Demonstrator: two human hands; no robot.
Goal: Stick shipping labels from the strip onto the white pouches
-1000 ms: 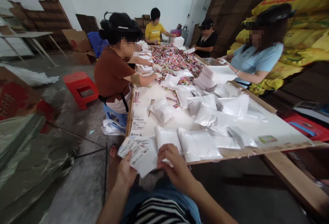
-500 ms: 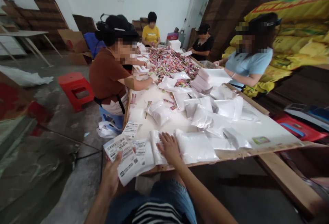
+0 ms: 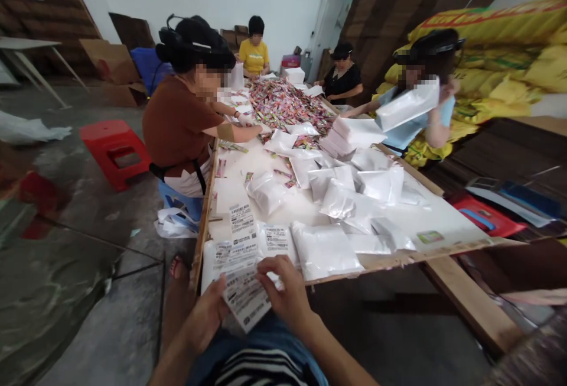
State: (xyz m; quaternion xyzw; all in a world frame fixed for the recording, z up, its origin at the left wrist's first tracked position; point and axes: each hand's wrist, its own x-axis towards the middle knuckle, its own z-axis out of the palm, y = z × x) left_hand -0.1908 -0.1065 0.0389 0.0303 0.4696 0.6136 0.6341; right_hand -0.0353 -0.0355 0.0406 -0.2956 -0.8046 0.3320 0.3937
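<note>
My left hand (image 3: 206, 309) grips printed shipping labels (image 3: 245, 300) by their left side, just off the near table edge. At the upper right edge of those labels, my right hand (image 3: 283, 285) has its thumb and fingers pinched together. Beyond them on the table lie white plastic pouches bearing barcode labels, including a labelled pouch (image 3: 277, 241). To its right sits a plump unlabelled white pouch (image 3: 325, 250). Whether the held labels are a stack of several sheets is hard to make out.
A pile of small colourful packets (image 3: 292, 105) covers the far table, with more white pouches (image 3: 354, 200) nearer me. Co-workers sit around it; the one at right holds up a white bag (image 3: 410, 105). A red stool (image 3: 115, 149) stands at left.
My right hand has left the pouch on the table and come to the labels. My left hand has brought them lower and rightward. The right-hand co-worker has raised a white bag.
</note>
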